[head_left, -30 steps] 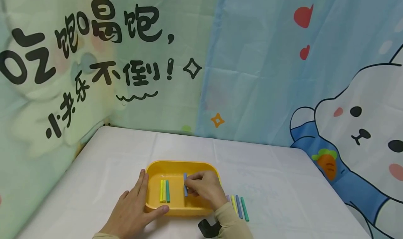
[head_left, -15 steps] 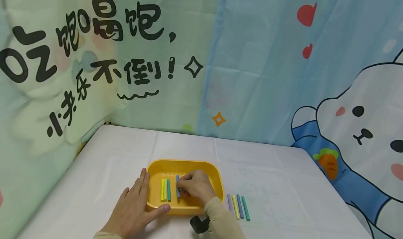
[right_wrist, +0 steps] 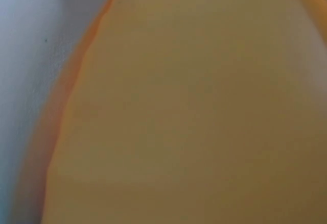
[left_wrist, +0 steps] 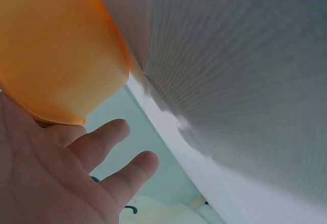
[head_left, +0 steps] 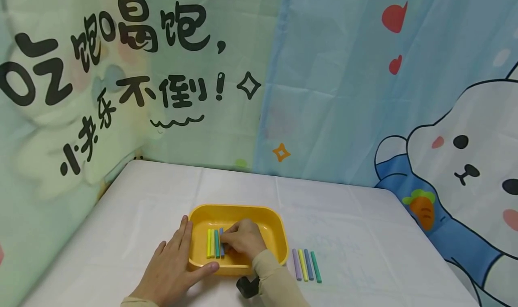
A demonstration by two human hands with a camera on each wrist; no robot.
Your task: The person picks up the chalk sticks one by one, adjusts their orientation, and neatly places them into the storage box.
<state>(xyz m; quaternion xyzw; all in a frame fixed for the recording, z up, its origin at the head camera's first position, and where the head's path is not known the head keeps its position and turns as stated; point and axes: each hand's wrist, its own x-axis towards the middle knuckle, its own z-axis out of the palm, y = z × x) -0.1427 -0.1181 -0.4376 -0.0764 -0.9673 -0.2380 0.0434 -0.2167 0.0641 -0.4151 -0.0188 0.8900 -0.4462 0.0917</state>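
so far, three sticks lie side by side in the tray | right hand pinches a blue stick just beside them | left hand, fingers straight, thumb wide, touches tray's side | seemingly left: four sticks on the table

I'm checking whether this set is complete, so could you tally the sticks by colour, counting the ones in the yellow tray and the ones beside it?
Yellow sticks: 3
Green sticks: 2
Blue sticks: 2
Purple stick: 1
Total: 8
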